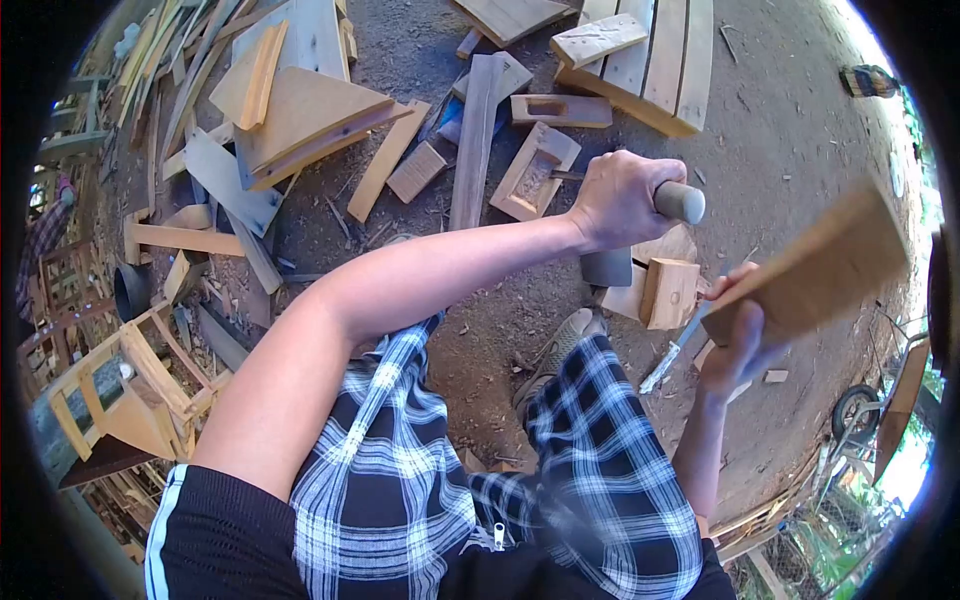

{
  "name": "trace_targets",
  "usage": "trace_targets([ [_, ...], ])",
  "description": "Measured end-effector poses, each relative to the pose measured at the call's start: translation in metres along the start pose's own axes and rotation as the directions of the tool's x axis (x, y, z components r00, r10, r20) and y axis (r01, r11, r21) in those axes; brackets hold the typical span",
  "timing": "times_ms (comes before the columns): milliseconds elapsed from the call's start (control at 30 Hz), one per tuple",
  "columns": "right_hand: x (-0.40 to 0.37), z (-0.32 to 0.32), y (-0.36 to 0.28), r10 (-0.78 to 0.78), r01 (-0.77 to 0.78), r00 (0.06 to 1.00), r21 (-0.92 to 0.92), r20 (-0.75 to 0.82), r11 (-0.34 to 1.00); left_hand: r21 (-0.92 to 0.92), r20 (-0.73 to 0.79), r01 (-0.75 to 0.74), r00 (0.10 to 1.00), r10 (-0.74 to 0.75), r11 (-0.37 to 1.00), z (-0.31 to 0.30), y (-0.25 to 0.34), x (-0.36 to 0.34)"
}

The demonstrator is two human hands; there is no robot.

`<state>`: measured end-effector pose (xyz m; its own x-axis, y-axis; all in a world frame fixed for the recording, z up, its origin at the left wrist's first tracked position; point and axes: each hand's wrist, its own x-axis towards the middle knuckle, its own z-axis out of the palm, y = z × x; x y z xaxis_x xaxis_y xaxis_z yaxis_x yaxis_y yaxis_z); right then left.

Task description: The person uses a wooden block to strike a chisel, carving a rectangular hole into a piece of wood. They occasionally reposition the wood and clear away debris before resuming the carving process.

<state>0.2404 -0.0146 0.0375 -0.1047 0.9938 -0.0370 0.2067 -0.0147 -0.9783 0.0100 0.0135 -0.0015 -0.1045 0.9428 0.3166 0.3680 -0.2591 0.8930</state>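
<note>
My left hand (628, 200) reaches across in front of me, closed in a fist round a tool with a rounded wooden handle (680, 202). The handle's butt points right, and a thin dark shaft shows on the fist's other side; the tool's kind I cannot tell. At the right, my right hand (735, 345) grips a wooden board (815, 265), tilted and blurred by motion. Close to its fingers is a blue stick (692, 328) with a whitish, crusted tip. Between the hands, low down, stand a wooden block (668, 293) and a dark flat metal piece (606, 268).
Two hollowed wooden blocks (535, 172) lie beyond my left hand, beside a long grey plank (476, 140). A slatted wooden platform (655, 70) stands at the far right. Stacked boards (310, 125) and scrap fill the left. A small wheel (856, 414) is at the right edge.
</note>
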Motion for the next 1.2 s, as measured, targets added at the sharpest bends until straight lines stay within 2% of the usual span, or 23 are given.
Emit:
trace_targets([
  [33, 0.003, -0.017, 0.018, -0.074, 0.102, 0.972, -0.116, 0.223, 0.988, 0.003, 0.025, 0.028, 0.999, -0.028, 1.000, -0.001, 0.000, 0.000],
  [67, 0.005, -0.024, 0.026, -0.118, 0.225, 0.892, -0.203, 0.436, 0.953, 0.008, 0.053, 0.052, 0.997, -0.052, 0.999, -0.001, 0.001, 0.001],
  [100, -0.003, 0.041, -0.019, -0.391, 0.408, 0.909, -0.497, 0.144, 0.766, 0.008, 0.057, 0.044, 0.997, -0.044, 0.999, 0.000, -0.001, 0.003],
  [133, -0.002, 0.055, -0.029, -0.365, 0.413, 0.909, -0.544, 0.200, 0.731, -0.056, 0.006, 0.032, 0.999, -0.031, 0.998, 0.000, -0.005, 0.005],
  [167, -0.001, 0.056, -0.031, -0.300, 0.353, 0.935, -0.458, 0.188, 0.816, -0.119, -0.047, 0.020, 0.999, -0.026, 0.993, -0.001, -0.011, 0.007],
  [200, -0.001, 0.056, -0.031, -0.227, 0.282, 0.956, -0.366, 0.188, 0.887, -0.122, -0.102, -0.081, 0.992, 0.069, 0.989, -0.009, -0.019, 0.012],
  [333, -0.002, 0.049, -0.013, -0.200, 0.211, 0.977, -0.286, 0.070, 0.935, -0.159, -0.351, -0.041, 0.936, -0.017, 0.986, -0.049, -0.025, 0.032],
  [400, 0.001, 0.052, -0.019, -0.142, 0.161, 0.987, -0.365, 0.080, 0.917, -0.182, -0.339, -0.015, 0.940, -0.048, 0.983, -0.064, -0.027, 0.036],
  [500, -0.001, 0.053, -0.012, -0.165, 0.188, 0.982, -0.362, 0.092, 0.913, -0.296, -0.376, -0.018, 0.921, -0.099, 0.955, -0.069, -0.019, 0.041],
  [633, -0.003, 0.054, -0.011, -0.132, 0.153, 0.988, -0.341, 0.086, 0.927, -0.273, -0.332, 0.006, 0.938, -0.100, 0.962, -0.060, -0.023, 0.039],
  [733, -0.003, 0.056, -0.011, -0.186, 0.213, 0.977, -0.362, 0.109, 0.907, -0.210, -0.330, 0.027, 0.939, -0.096, 0.977, -0.056, -0.027, 0.036],
  [800, -0.005, 0.058, -0.011, -0.106, 0.133, 0.988, -0.268, 0.110, 0.954, -0.211, -0.335, 0.023, 0.937, -0.094, 0.977, -0.055, -0.030, 0.034],
  [1033, -0.004, 0.059, -0.013, -0.163, 0.196, 0.978, -0.327, 0.128, 0.925, -0.207, -0.315, 0.035, 0.944, -0.100, 0.978, -0.050, -0.034, 0.032],
  [1067, -0.003, 0.060, -0.013, -0.193, 0.228, 0.972, -0.339, 0.133, 0.913, -0.205, -0.315, 0.033, 0.944, -0.098, 0.978, -0.049, -0.032, 0.032],
  [1133, 0.000, 0.061, -0.020, -0.223, 0.258, 0.965, -0.353, 0.137, 0.900, -0.199, -0.343, -0.064, 0.939, -0.009, 0.978, -0.042, -0.027, 0.031],
  [1200, 0.006, 0.062, -0.039, -0.218, 0.225, 0.974, -0.238, 0.056, 0.945, -0.197, -0.288, -0.088, 0.957, 0.028, 0.977, -0.035, -0.021, 0.028],
])
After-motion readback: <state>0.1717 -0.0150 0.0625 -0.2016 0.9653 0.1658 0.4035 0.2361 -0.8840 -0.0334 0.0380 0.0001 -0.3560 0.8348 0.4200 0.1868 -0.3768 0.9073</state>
